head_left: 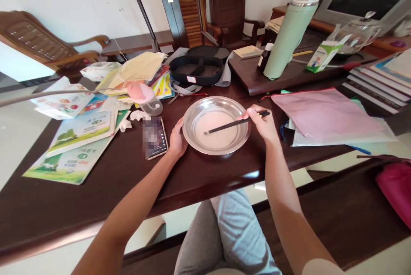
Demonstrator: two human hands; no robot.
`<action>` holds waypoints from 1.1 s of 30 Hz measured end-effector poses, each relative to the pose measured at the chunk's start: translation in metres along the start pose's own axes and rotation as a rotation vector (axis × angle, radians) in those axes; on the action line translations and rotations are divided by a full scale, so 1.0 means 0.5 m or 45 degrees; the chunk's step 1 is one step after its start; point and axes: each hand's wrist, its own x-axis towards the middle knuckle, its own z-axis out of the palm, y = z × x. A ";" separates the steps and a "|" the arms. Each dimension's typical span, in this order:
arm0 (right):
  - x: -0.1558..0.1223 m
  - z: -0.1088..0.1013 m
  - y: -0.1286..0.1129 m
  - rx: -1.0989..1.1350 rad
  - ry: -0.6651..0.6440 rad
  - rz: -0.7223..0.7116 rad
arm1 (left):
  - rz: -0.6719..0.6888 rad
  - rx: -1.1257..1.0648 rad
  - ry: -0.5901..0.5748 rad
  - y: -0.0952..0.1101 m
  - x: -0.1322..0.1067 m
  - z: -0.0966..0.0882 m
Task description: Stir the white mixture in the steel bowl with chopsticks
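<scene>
A round stainless steel bowl (190, 121) stands near the front edge of the dark wooden table (205, 176). Pale, milky liquid (221, 140) covers its bottom. My left hand (179, 139) grips the bowl's left rim, its fingers partly hidden against the side. On the right, my right hand (261, 123) is closed around a pair of black chopsticks (227, 125). They slant down to the left over the bowl, with their tips at the pale liquid. Whether the tips are dipped in is hard to tell. Left of my left hand lies a phone (155, 138), its screen lit.
Booklets (72, 155), crumpled tissues (125, 125) and a pink-topped clear container (147, 97) lie to the left. Behind the bowl is an open black case (195, 69). A tall green thermos (290, 37) and a pink zip pouch (327, 110) are on the right.
</scene>
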 end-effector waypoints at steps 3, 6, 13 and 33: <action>0.002 -0.001 0.003 0.000 0.062 -0.047 | 0.010 0.013 -0.011 -0.001 0.000 0.000; 0.002 -0.008 0.005 0.052 0.270 -0.090 | 0.012 0.016 -0.003 0.000 -0.001 0.002; 0.000 0.000 -0.004 -0.024 -0.031 0.001 | 0.012 0.046 -0.015 0.002 -0.002 0.001; 0.001 -0.009 0.002 0.076 0.190 -0.043 | 0.000 0.031 0.000 0.006 -0.005 0.007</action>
